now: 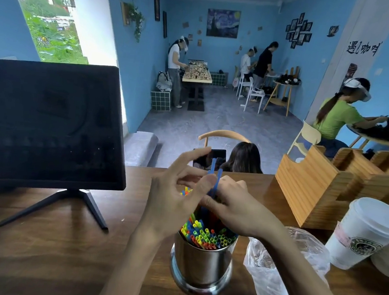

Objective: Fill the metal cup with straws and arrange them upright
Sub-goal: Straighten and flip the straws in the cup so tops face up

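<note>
Metal cup (202, 262) sits low centre of the frame on the wooden bench (64, 253), upright, packed with coloured straws (205, 235) whose open ends face up; most lean a little toward the upper left.

Clear plastic bag (279, 268) lies crumpled just right of the cup, under your right forearm.

Your left hand (173, 192) is above the cup, left of centre. Its thumb and some fingers are curled around a small bunch of straws whose coloured tips (186, 191) show through the gap; the index finger is stretched up and away.

Your right hand (231, 203) is just right of it, touching it, fingers curled down and pinching two blue straws (215, 179) that stick up between the two hands. Their lower ends run down into the cup.

Lower right: white lidded paper cup (363, 232) on the bench, a second cup partly cut off beside it. Behind that, a wooden organiser (320, 187) with open slots.

Left of frame: dark monitor (48, 124), screen off, on a black splayed stand.

Past the bench edge, centre: the top of a seated person's head (244, 157) and a wooden chair back.

Far room: blue walls, several people working at tables.
</note>
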Motion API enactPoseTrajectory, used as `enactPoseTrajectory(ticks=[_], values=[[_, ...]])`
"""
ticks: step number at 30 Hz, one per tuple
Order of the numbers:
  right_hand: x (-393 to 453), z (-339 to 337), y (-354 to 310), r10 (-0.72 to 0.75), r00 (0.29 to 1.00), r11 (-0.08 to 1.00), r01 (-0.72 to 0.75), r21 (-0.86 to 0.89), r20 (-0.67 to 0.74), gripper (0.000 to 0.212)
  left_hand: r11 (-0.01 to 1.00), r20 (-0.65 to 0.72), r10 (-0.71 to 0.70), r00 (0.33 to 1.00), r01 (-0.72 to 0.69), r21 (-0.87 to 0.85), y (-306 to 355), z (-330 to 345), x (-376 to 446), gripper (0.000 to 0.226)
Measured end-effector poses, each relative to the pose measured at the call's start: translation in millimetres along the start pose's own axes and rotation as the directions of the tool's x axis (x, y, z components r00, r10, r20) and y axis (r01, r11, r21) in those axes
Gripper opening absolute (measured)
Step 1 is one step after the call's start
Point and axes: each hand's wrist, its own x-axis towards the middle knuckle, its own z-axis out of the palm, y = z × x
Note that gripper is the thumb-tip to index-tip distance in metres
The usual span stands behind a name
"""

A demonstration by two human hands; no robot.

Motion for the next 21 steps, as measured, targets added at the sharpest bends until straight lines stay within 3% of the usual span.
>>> enactPoseTrajectory(ticks=[2, 5, 8, 12, 17, 21], values=[[-2, 4, -1, 0.017, 1.0, 0.996, -0.015, -0.089, 0.024, 0.009, 0.994, 0.019, 0.07, 0.997, -0.071, 0.077, -5, 0, -5, 0.044], [-2, 10, -1, 0.033, 0.999, 0.987, -0.025, -0.161, 0.044, 0.015, 0.972, -0.054, 0.149, 0.987, -0.136, 0.193, -9, 3, -11, 0.04], [1, 13, 2, 0.034, 0.999, 0.989, -0.032, -0.145, 0.009, 0.034, 0.984, -0.064, 0.068, 0.996, -0.057, 0.166, -11, 4, -11, 0.051], [1, 14, 6, 0.003, 1.0, 0.993, -0.006, -0.121, -0.025, 0.034, 0.941, 0.002, 0.171, 0.985, -0.164, 0.294, -19, 3, -11, 0.046], [-6, 6, 16, -0.007, 0.994, 0.974, 0.032, 0.223, -0.11, 0.041, 0.925, 0.051, 0.086, 0.995, -0.099, 0.366, -37, -4, -15, 0.011], [-10, 6, 21, 0.015, 0.987, 0.962, 0.029, 0.272, -0.158, 0.041, 0.937, 0.202, -0.02, 0.979, -0.053, 0.347, -34, -11, -16, 0.02]])
